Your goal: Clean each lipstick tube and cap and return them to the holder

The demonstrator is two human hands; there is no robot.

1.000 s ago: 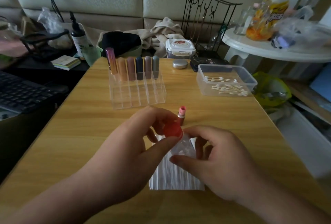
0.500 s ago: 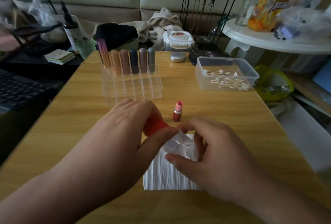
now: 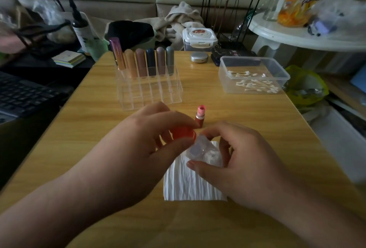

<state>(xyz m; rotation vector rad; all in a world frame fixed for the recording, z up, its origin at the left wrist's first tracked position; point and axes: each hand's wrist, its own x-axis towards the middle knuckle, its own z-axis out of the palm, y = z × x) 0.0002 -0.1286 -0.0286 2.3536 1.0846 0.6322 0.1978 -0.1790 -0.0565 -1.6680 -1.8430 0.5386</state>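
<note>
Left hand (image 3: 138, 148) low centre, fingers + thumb curled round red cap (image 3: 183, 132), gripping it just above worktop (image 3: 247, 125). Right hand (image 3: 247, 160) beside it, thumb + forefinger pinching crumpled whitish wad (image 3: 200, 148), wipe or plastic, can't tell which. Wad touches cap's near-right edge. Under both hands a flat white tissue (image 3: 188, 184) lies on worktop, partly covered by right hand.

Just behind cap: lipstick tube (image 3: 200, 116), uncapped, upright on worktop, pink bullet on top, brown-red base. Not in holder, apart from tissue.

Further back, clear holder (image 3: 150, 93) w/ grid of slots; six capped lipsticks (image 3: 150, 63) upright in its back row, leftmost one tallest, pink-gold. Nearer slots hold nothing.

Right of holder, well apart: clear box (image 3: 285, 73) w/ cotton swabs (image 3: 255, 85) inside. At far edge of worktop: small silver compact (image 3: 199, 57), lidded white tub (image 3: 199, 38) behind it, black wire rack (image 3: 231, 0). Keyboard (image 3: 23, 97) off left side. White round table (image 3: 297, 35) far right w/ bottles, blurred.
</note>
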